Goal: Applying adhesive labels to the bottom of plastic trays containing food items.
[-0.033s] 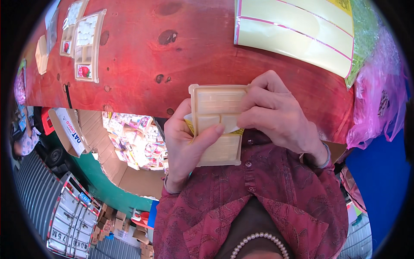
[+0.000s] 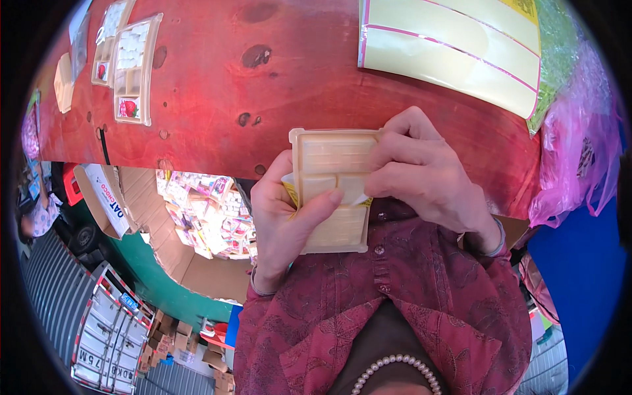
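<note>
Clock directions taken from the tray. Closest to the wearer, between 5 and 6 o'clock, were the pearl necklace (image 2: pixel 395 361) and maroon shirt (image 2: pixel 421 283). The tray (image 2: pixel 336 146), pale, shallow and sectioned, was in the hands mid-view, in front of the shirt, its 12 o'clock end seen against the red table (image 2: pixel 217 99). Left hand (image 2: pixel 280 214) at 8 o'clock clamped it: thumb flat on the face, fingers mostly hidden behind. Right hand (image 2: pixel 424 174) at 3 o'clock had fingers bent in close together at the tray's edge; tips partly covered, couldn't tell whether they pinched the tray or the strip. That strip (image 2: pixel 289 191), yellow and whitish, poked out past the 9 o'clock edge and showed again by the right fingers. Between 8 and 9 o'clock, an open carton (image 2: pixel 214 276) held a heap of small packets (image 2: pixel 220 220). Between 1 and 2 o'clock, a pale yellow sheet (image 2: pixel 454 62) with pink lines lay on the table. Toward 10 o'clock, two more trays (image 2: pixel 134 83) sat side by side with white pieces and a strawberry-print packet each. Crumpled pink bag (image 2: pixel 573 145) near 3 o'clock. Far off: truck (image 2: pixel 108 329) at 8 o'clock, another person (image 2: pixel 41 214) at 9.
</note>
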{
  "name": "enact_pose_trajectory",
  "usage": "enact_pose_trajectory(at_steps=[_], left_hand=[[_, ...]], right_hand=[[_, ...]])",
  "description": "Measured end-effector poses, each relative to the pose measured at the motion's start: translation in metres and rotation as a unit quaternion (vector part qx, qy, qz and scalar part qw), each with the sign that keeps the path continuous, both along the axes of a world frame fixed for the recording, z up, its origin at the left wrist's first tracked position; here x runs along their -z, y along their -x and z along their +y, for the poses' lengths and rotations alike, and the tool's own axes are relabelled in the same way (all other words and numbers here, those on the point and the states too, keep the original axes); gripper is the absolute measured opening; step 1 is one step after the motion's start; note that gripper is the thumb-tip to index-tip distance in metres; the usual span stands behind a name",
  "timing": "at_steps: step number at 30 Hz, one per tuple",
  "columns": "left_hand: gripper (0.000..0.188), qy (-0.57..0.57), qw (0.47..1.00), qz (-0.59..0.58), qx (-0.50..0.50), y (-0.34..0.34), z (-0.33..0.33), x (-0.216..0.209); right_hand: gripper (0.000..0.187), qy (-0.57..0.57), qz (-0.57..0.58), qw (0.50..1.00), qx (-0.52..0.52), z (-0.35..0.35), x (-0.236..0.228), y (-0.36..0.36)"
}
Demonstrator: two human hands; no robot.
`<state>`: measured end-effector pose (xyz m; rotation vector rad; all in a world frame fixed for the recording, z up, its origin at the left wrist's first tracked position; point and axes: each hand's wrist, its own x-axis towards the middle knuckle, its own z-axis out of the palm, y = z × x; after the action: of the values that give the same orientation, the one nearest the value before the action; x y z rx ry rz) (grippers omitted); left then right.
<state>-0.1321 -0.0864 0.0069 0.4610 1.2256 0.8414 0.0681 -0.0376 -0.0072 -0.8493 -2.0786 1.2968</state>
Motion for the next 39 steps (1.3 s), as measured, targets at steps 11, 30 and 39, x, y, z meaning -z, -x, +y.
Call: enact_pose_trajectory(at_steps=[11,30,39], left_hand=[[0.041,0.049,0.997,-0.051,0.006,0.002,0.008,-0.002],[0.032,-0.002,0.997,-0.009,0.08,-0.006,0.01,0.005],[0.04,-0.041,0.992,0.024,0.12,-0.007,0.008,0.003]], right_hand=[[0.007,0.132,0.108,0.983,-0.066,0.014,0.001,-0.014],[0.028,0.02,0.068,0.997,0.022,0.003,0.01,0.002],[0.033,-0.003,0.013,0.997,0.082,-0.003,0.005,0.009]])
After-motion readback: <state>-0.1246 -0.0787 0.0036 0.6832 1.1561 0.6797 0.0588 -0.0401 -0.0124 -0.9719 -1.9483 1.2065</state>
